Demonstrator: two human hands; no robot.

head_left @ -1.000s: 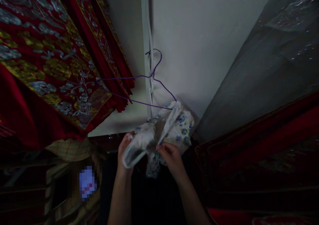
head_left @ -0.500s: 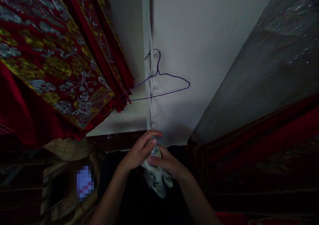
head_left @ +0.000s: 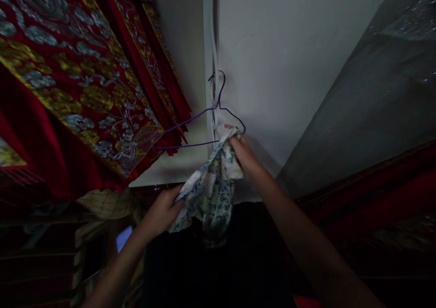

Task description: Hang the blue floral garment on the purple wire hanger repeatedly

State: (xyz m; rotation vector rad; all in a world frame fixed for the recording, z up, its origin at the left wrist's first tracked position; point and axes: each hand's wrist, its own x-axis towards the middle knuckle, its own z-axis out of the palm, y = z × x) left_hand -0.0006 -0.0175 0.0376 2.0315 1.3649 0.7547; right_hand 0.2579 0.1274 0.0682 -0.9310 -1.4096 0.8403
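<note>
A small white cloth with blue flowers (head_left: 211,185) hangs stretched between my two hands. My right hand (head_left: 240,151) is raised and pinches the cloth's upper corner right at the right end of a thin purple wire hanger (head_left: 190,119), which hangs by its hook on a white strip on the wall. My left hand (head_left: 161,210) is lower and to the left, closed on the cloth's bottom edge. The dim light hides most of the cloth's lower folds.
A red and gold embroidered fabric (head_left: 78,85) hangs at the upper left, close to the hanger's left end. A white wall (head_left: 282,62) is behind the hanger. A grey panel (head_left: 374,85) slopes on the right. Dark red furniture (head_left: 374,199) lies below it.
The cloth came off the hanger and was bunched low between both hands; now my right hand has lifted a corner up to the hanger's right end, and the cloth is spread out.
</note>
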